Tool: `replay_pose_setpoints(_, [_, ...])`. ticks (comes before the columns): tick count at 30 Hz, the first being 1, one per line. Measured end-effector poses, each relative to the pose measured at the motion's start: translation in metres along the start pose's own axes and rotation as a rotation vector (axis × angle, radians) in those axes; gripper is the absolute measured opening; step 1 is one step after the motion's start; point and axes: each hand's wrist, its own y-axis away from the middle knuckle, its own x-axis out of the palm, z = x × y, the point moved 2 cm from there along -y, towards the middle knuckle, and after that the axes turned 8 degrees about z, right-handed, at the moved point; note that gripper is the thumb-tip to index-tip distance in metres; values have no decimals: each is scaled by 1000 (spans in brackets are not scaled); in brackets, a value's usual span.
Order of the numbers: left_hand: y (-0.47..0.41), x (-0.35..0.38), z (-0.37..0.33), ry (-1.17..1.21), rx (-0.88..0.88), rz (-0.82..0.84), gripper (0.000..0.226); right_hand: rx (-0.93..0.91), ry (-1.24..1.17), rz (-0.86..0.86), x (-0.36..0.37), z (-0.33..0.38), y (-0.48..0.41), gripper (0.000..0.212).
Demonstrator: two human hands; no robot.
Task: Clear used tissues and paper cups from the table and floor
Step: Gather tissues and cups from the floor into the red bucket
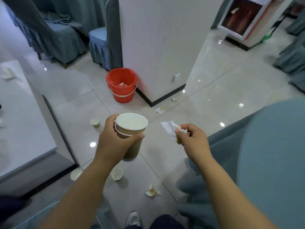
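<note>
Gripping stacked paper cups [130, 136] in the left hand [113, 142], a person pinches a crumpled tissue [170, 129] in the right hand [193, 139] above a tiled floor [214, 76] littered with cups, near a red bucket [122, 85]

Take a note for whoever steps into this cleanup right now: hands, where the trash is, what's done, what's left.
Left hand grips stacked cups. Right hand pinches a tissue.
The red bucket stands by the pillar, with some litter already inside. Nothing in hand has been dropped in yet.
Left on the floor: upright cup, two tipped cups, a crumpled scrap, and two scraps near the pillar corner.
On the table: a used tissue at the far end.
</note>
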Motion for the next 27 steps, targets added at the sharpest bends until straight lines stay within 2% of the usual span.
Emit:
replay_pose_setpoints(16, [-107,-92,33,93,-136,-269,83,-94,155,241,92,76,-154,8])
replay_pose_setpoints(22, [-214,-86,41,109,-208,-325,79,-117,159,305,107,90,-269,11])
replay_pose_setpoints(27, [-334,-65,17,77,-226,-274,73,-83,156,313,94,110,-381,7])
